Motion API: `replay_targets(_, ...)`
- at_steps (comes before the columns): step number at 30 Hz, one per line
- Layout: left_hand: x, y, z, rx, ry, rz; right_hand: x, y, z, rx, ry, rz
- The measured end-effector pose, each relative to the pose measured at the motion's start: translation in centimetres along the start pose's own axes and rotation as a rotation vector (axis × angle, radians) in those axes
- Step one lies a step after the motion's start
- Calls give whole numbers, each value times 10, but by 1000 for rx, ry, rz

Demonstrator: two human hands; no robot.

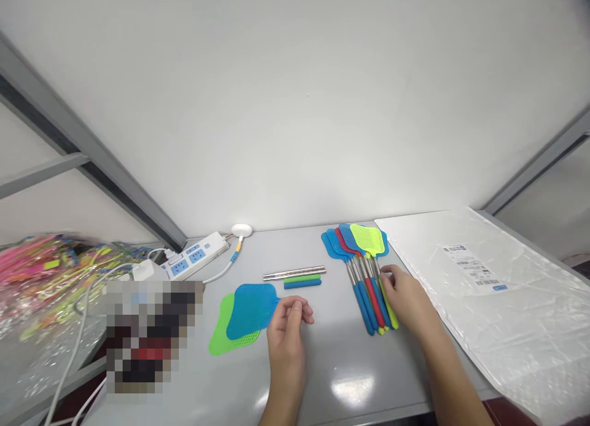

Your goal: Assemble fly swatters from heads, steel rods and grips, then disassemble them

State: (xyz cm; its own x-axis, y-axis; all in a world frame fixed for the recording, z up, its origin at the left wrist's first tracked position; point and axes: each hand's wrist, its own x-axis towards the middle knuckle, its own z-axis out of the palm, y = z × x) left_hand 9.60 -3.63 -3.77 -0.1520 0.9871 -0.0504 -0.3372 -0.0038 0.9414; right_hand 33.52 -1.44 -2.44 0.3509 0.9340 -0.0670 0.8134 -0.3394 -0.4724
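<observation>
Fly swatters point(369, 294) lie in a fanned bunch, with blue, red and yellow-green heads, metal rods and coloured grips. At the bunch's right edge is my right hand point(402, 294), thumb and forefinger apart, fingertips beside or touching a yellow-green swatter's rod and grip. My left hand point(286, 334) rests loosely half-curled with nothing visible in its fingers. It covers the neck end of a blue swatter head point(252, 309), which overlaps a green swatter head point(225, 337). Above lie metal rods point(294, 272), a green grip point(302, 279) and a blue grip point(302, 284).
A large white plastic-wrapped package point(461, 291) with a label covers the table's right side. At left are a power strip point(196, 256), white cables and a white device point(241, 230). Colourful goods in clear bags point(55, 284) are piled beyond the left edge. A wall stands behind.
</observation>
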Motion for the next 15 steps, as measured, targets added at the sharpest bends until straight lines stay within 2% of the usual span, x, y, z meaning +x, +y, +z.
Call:
replay_targets(5,-7,7,-13,191,9,104,-2,6,0,-20,36,10)
replay_targets(8,-13,14,-30,381,33,245,-5,-7,-5,-58,94,-63)
replay_targets(11,-16,20,-44,592,0,385,-11,-44,-9,-122,54,-252)
replay_targets(15,-17,19,-40,814,-131,440,-11,-110,-1,-378,-192,-577)
